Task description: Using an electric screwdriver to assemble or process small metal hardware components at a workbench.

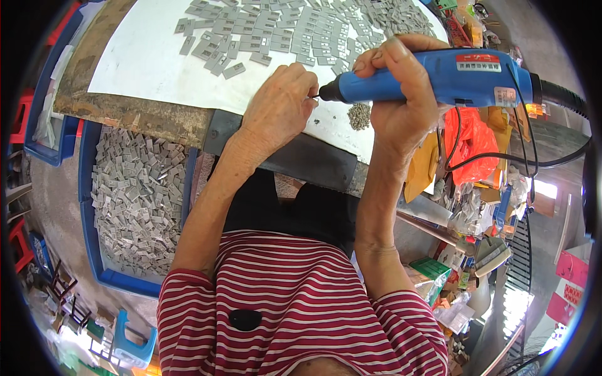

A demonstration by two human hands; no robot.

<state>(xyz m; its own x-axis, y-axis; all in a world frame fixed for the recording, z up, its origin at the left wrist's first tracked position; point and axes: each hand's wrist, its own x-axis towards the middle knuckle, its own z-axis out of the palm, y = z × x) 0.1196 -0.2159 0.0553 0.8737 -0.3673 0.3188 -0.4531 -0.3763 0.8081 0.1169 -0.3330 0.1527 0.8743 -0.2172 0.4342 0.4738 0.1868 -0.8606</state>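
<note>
My right hand (404, 94) is wrapped round the body of a blue electric screwdriver (454, 91), which lies roughly level and points left. Its black nose (330, 91) ends at the fingers of my left hand (281, 103). That hand is closed in a pinch at the bit; what it grips is mostly hidden by the fingers. Just beyond, many small flat grey rectangular pieces (257, 44) with slots and holes are spread on a white sheet (144, 69). A small heap of tiny screws (359, 116) sits below the screwdriver.
Left of my legs stands a blue bin (91, 219) full of similar grey pieces (138, 200). A dark bar (307, 166) runs along the table's near edge. A black cable (561, 97) trails from the screwdriver at right. Red plastic bags (470, 147) and clutter lie at right.
</note>
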